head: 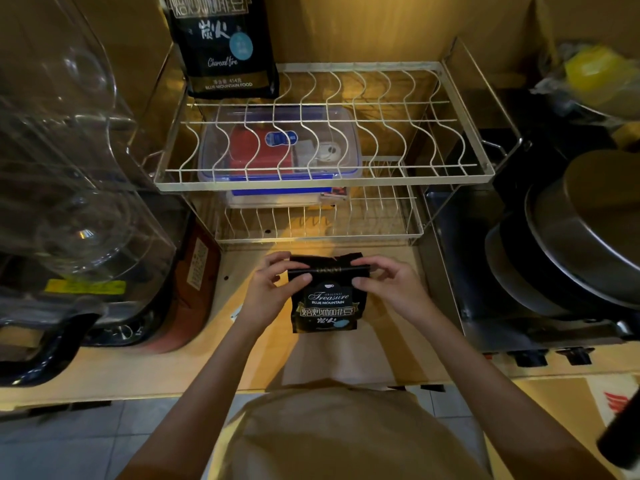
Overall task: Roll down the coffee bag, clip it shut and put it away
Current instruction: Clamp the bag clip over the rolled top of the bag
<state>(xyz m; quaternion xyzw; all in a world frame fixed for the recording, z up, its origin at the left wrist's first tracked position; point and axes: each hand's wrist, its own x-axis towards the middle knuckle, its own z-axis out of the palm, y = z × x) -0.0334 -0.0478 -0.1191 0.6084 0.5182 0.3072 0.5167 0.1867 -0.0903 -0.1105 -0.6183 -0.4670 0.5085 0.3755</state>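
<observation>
Two hands, left hand (277,289) and right hand (388,289), pinching folded "Treasure Blue Mountain" coffee bag (325,306).

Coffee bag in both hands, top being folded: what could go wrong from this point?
1. The fold on the coffee bag is held only by the left hand and right hand; no clip is visible, so it may unroll when one hand lets go.
2. The wire rack hangs just behind; lifting the bag could snag it.
</observation>
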